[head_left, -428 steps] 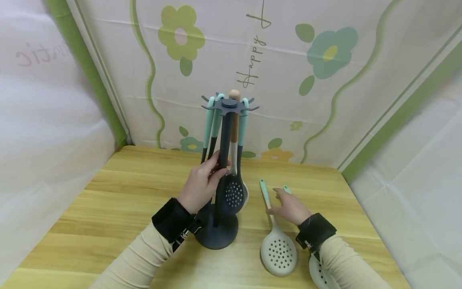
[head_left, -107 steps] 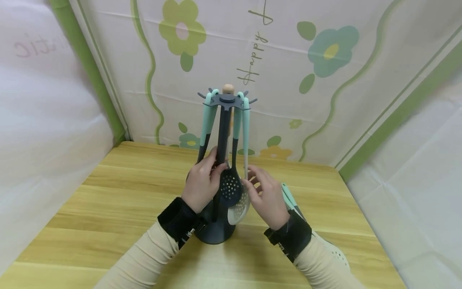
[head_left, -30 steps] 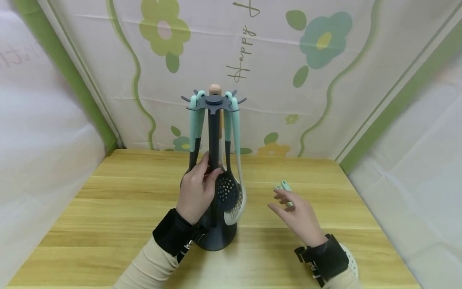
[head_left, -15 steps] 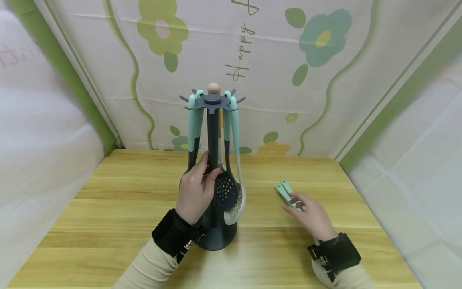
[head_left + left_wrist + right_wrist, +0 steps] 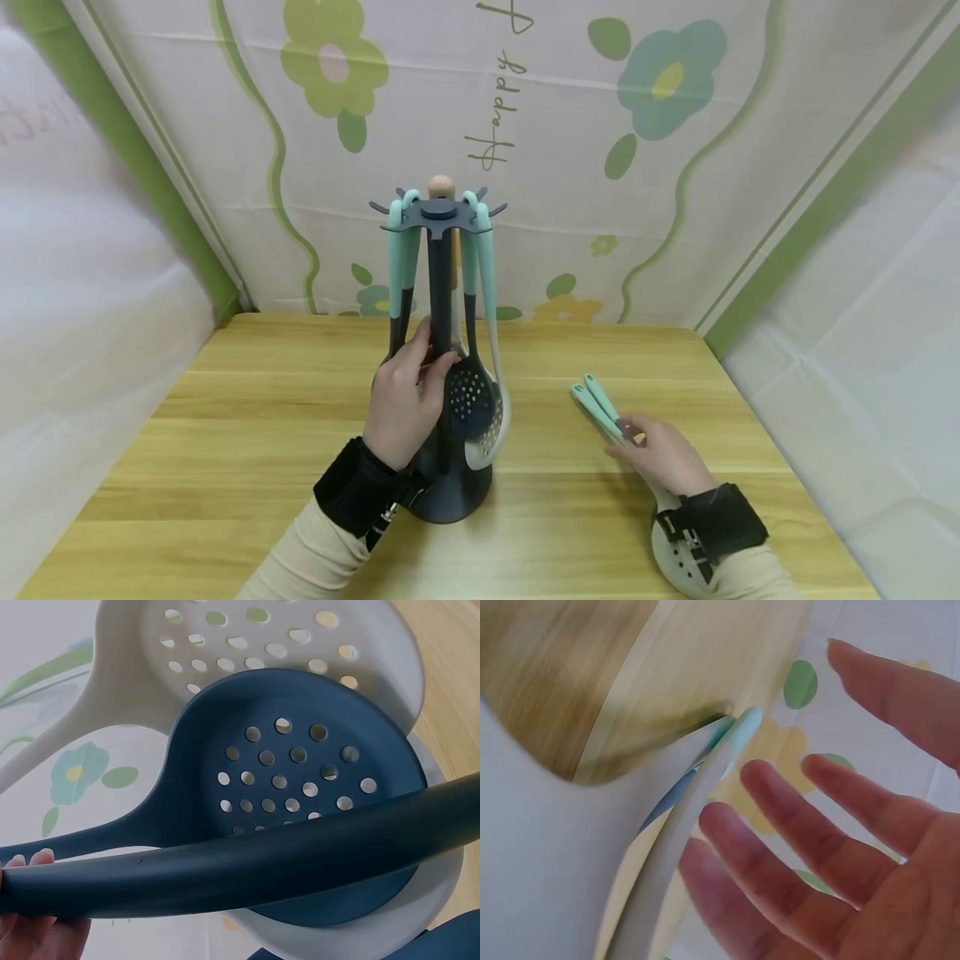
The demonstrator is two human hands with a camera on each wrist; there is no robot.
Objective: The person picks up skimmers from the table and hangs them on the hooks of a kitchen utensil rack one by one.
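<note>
My left hand [image 5: 403, 404] grips the dark pole [image 5: 440, 287] of a utensil rack, thumb in front. From its hooks hang several mint-handled utensils, among them a dark slotted skimmer [image 5: 470, 398] and a pale slotted skimmer [image 5: 504, 429]. In the left wrist view the pole [image 5: 225, 871] crosses in front of the dark skimmer [image 5: 196, 787]. On the right, two mint-handled utensils lie side by side; a pale slotted one [image 5: 675, 558] is partly under my right wrist. My right hand [image 5: 663, 458] is at their necks. In the right wrist view its fingers [image 5: 757, 862] are spread beside the pale handle [image 5: 671, 847].
The wooden table [image 5: 247, 467] ends at a white curtain [image 5: 555, 208] printed with flowers behind it. More white fabric hangs at both sides. The rack's round dark base [image 5: 450, 496] stands on the table left of the utensils.
Earlier, the pale skimmer lay on the table; now it hangs on the rack. Since a second ago my right hand has moved right and down to the lying utensils. My left hand keeps its grip.
</note>
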